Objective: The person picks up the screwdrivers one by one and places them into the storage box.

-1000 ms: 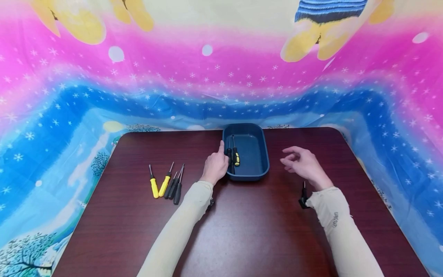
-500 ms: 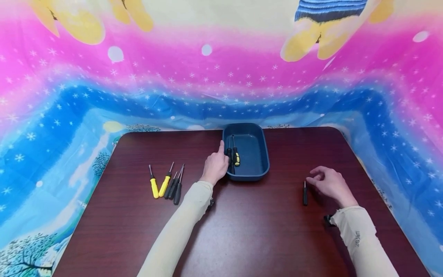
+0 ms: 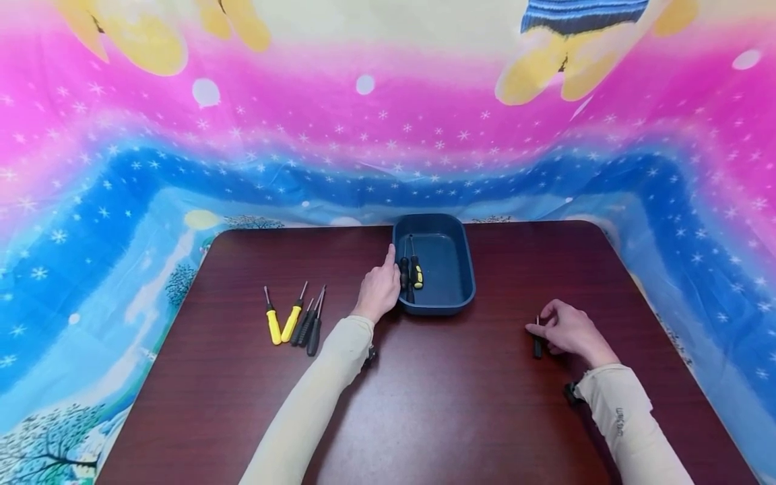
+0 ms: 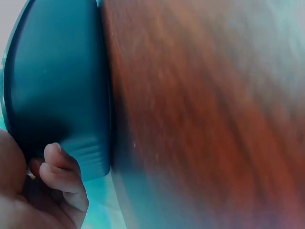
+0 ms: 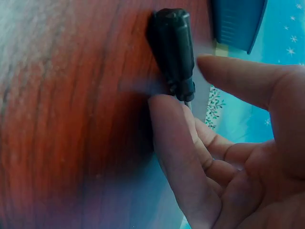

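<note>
A dark blue rectangular tray (image 3: 470, 269) stands at the table's back edge. My left hand (image 3: 378, 291) holds it at the left wall, index finger pointing forward along the side; the left wrist view shows the other fingers (image 4: 64, 174) bent beside the outer wall. On the right, my right hand (image 3: 566, 329) is low around a small black screwdriver (image 3: 537, 347) lying on the table. In the right wrist view, the thumb and index finger (image 5: 171, 138) are spread on either side of its black handle (image 5: 176, 50), with a gap at the thumb.
Two screwdrivers lie inside the tray along its left wall, one with a black-and-yellow handle (image 3: 416, 273). Left of the left arm, a yellow screwdriver (image 3: 274, 325) lies beside several others, yellow and black. A printed cloth (image 3: 333, 195) hangs behind the table (image 3: 436, 404).
My right hand has moved right and toward me from beside the tray, down to the black screwdriver, and its fingers now come round it. The left hand has stayed at the tray.
</note>
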{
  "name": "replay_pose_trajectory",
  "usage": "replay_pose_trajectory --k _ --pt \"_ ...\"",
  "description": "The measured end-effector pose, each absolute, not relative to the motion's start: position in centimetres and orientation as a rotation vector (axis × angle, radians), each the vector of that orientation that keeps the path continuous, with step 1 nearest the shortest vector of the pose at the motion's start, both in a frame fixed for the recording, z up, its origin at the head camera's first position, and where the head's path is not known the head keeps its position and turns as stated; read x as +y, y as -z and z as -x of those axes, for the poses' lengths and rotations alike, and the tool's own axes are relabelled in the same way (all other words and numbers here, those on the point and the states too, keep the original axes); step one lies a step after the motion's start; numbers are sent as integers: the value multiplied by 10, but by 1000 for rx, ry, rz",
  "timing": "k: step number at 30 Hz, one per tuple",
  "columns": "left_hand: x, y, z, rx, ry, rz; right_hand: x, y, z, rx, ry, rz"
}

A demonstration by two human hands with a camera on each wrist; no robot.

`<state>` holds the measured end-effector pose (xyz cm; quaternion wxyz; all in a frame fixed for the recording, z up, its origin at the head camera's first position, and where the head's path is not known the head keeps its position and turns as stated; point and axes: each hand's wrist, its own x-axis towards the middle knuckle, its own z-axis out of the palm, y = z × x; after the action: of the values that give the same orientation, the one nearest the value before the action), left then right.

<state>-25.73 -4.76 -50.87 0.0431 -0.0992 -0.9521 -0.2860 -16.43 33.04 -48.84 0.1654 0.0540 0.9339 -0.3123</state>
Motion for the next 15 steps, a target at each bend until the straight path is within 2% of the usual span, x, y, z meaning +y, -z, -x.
replay_pose_trajectory --k 15 --pt "-51 499 264 -2949 949 304 326 494 168 2688 909 -127"
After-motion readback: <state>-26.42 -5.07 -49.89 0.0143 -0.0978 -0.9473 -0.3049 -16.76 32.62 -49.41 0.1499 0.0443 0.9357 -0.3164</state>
